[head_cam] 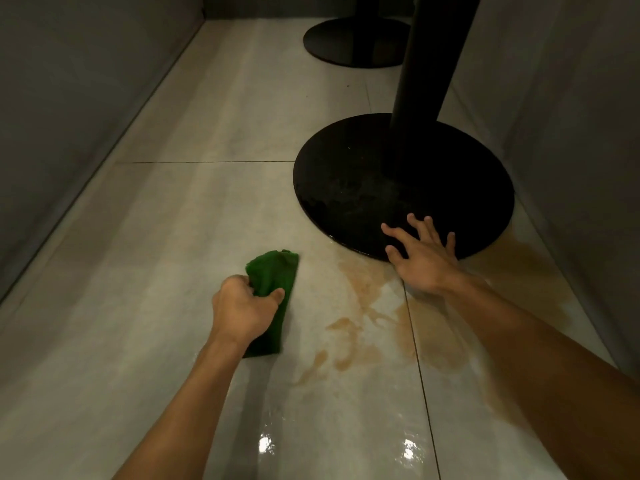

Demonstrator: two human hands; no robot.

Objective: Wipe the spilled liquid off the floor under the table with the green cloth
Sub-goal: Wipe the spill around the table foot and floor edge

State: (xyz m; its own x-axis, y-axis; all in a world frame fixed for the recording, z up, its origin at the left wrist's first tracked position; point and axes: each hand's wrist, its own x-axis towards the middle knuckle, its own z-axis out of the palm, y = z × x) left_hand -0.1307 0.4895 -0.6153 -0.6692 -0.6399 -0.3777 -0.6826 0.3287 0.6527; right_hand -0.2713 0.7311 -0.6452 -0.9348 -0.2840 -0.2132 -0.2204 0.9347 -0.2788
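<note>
Head view, left hand (242, 306): its fingers are curled tight round the green cloth (275, 271); it holds the cloth down on the floor (156, 254)
Green cloth: bunched up, lying on the pale floor just left of the spill (363, 296); it does not look to be on the brown part yet
Right hand (424, 259): flat with its fingers spread apart; it holds nothing; the fingertips rest on the edge of the black round table foot (381, 181)
Spill: brown and thin; it runs from the edge of the table foot toward the person in streaks and blobs; more of it lies to the right, past the right arm
Done so far: I think very little; most of the brown is there to see
Left to do: wipe the streaks in the middle, the bit by the foot, then the patch on the right
Around: a black post (426, 64) stands up from the foot; a second black foot (353, 43) sits farther back; grey walls (69, 98) close in on both sides
In the way: the table foot sits right at the spill, so some may hide under its edge; the right arm lies over the right patch
</note>
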